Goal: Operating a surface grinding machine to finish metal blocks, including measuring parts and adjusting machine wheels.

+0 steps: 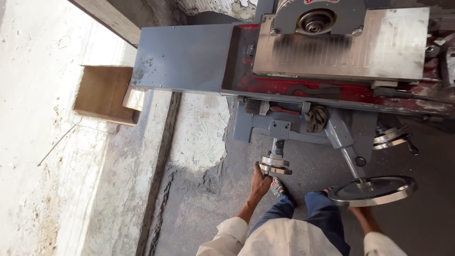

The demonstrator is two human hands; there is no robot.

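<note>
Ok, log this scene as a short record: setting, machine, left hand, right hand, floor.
setting: workshop, seen from above
machine: grey surface grinder with a steel rectangular table
left hand: left hand grips the small silver handwheel
right hand: right hand under the rim of the large silver handwheel; its grip is hidden
floor: cracked grey concrete floor; brown cardboard box by the white wall

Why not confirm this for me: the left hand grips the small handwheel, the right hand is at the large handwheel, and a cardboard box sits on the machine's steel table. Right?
One detail is wrong. The head view shows the cardboard box on the pale ledge beside the machine, not on the steel table. The left hand at the small handwheel and the right hand at the large handwheel are correct.
</note>
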